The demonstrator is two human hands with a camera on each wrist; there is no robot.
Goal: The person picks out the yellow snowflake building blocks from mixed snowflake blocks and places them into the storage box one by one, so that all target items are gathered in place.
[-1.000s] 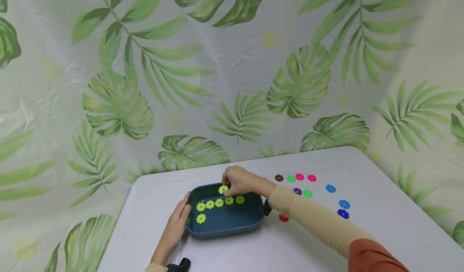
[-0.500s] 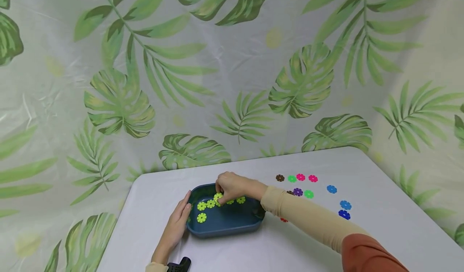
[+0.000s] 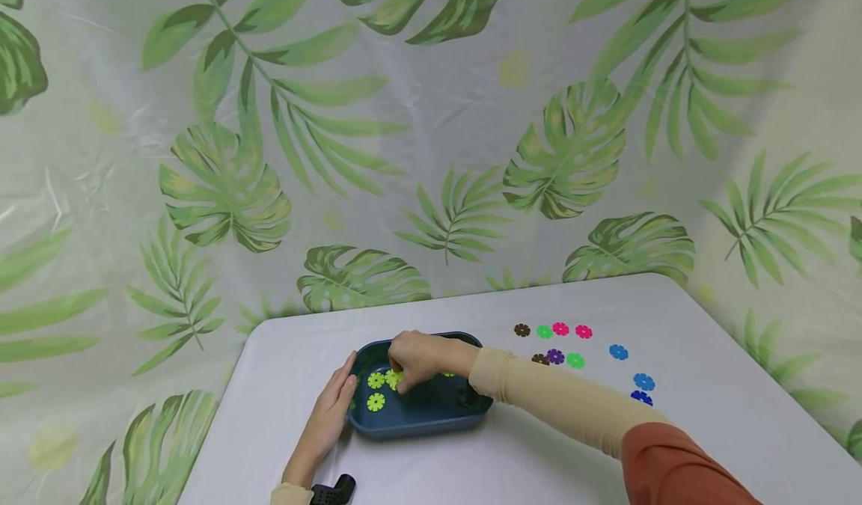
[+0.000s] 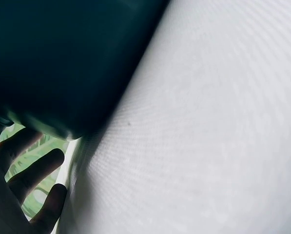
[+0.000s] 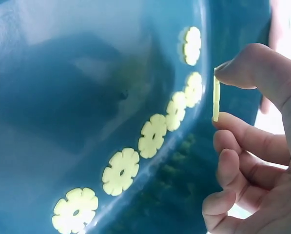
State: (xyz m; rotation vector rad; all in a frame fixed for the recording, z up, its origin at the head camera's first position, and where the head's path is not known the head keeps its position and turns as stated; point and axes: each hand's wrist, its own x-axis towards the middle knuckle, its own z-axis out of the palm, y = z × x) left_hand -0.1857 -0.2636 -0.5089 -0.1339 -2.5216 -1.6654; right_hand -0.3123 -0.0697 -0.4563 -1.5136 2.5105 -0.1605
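A dark blue rounded basin (image 3: 431,428) stands on the white table. Inside it several yellow-green flower-shaped discs (image 5: 121,172) lie in a row along the wall, with one apart from the row. My right hand (image 3: 424,357) is over the basin, pinching another flower-shaped disc (image 5: 216,95) on edge between thumb and index finger. The other fingers are curled in the right wrist view. My left hand (image 3: 326,409) rests against the basin's left end, its fingers (image 4: 38,170) extended along the outside. In the head view my right hand hides part of the row.
On the table to the right lie loose discs: brown (image 3: 521,330), green (image 3: 575,360), pink (image 3: 584,331), purple (image 3: 555,357), light blue (image 3: 618,352) and dark blue (image 3: 642,398). A leaf-patterned curtain (image 3: 444,131) hangs behind the table (image 3: 572,445).
My right hand has moved left and lower into the basin with the pinched disc, towards the left end of the row. My left hand has stayed at the basin's left end.
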